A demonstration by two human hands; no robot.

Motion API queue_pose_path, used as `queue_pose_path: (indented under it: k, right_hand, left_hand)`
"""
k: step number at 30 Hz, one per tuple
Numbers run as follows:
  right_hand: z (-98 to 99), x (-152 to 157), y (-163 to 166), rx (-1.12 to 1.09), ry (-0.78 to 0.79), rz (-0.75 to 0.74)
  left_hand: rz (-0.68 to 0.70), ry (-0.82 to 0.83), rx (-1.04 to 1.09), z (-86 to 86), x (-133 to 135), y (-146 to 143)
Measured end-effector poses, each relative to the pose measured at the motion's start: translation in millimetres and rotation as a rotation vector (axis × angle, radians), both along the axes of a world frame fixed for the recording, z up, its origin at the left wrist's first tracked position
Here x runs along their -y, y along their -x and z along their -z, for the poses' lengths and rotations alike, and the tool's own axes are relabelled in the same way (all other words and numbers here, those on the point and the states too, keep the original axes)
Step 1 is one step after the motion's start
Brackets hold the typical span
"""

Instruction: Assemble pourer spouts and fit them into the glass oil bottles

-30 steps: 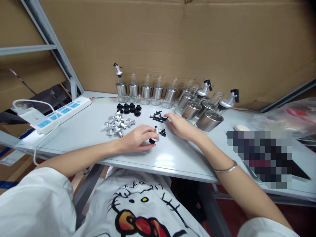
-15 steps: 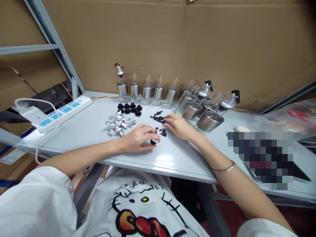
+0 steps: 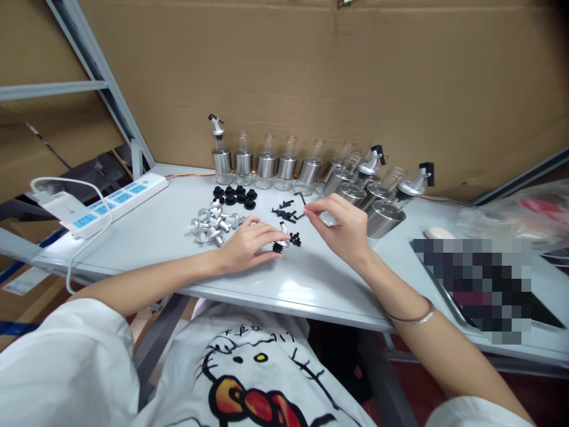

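Observation:
My left hand (image 3: 249, 247) grips a silver pour spout (image 3: 283, 229) with a ribbed black stopper at its base, upright on the table. The fingertips and thumb of my right hand (image 3: 341, 228) pinch a thin black lever piece (image 3: 304, 198), raised just above the table. Beneath and left of it lie several black lever pieces (image 3: 284, 212). Tiny black caps (image 3: 296, 240) are clustered beside the held spout. A heap of silver spouts (image 3: 212, 223) lies beyond my left hand, with a group of black rubber stoppers (image 3: 234, 197) behind it.
Glass bottles with metal sleeves (image 3: 265, 163) line the back of the table; a few carry fitted spouts. On the left is a power strip (image 3: 120, 203) with a white cable. To the right are a white mouse (image 3: 439, 233), a blurred-out dark object (image 3: 480, 290) and a plastic bag (image 3: 524, 213).
My right hand has lifted from the pile of lever pieces, moving right and up with one between its fingertips. In my left hand, the spout now stands more upright.

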State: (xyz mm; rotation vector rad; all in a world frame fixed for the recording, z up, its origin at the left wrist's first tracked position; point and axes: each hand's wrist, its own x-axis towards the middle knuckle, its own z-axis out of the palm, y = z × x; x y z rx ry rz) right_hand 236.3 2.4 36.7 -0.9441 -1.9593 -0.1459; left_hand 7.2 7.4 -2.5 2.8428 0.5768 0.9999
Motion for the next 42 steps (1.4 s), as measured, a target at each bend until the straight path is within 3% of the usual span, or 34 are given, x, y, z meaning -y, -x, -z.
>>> queue_pose_path:
  k: [5,10,18,24,34,37,42]
  right_hand:
    - [3.1,6,7,0.104,-0.026,-0.174]
    - [5.2,9,12,0.086,-0.113,-0.240]
    - [5.0,10,10,0.097,-0.127,-0.220]
    - [5.1,11,12,0.101,-0.146,-0.234]
    - [6.5,10,11,0.078,-0.102,-0.252]
    - [6.0,9,9,0.151,-0.050,-0.211]
    - [7.6,6,8,0.375,-0.134,-0.155]
  left_hand:
    - [-0.014,-0.083,0.044,1.5,-2,-1]
    - [-0.031,-0.155,0.088,2.7,-5,-2]
    - [-0.099,-0.126,0.142,2.9,-2,-1]
    - [-0.023,-0.106,0.127,-1.1,0,-2]
    - [-0.031,-0.098,0.107,-1.6,0,-1]
    - [-0.020,-0.099,0.129,-2.8,0,-1]
    - [0.018,-0.107,0.129,-2.7,1,-1]
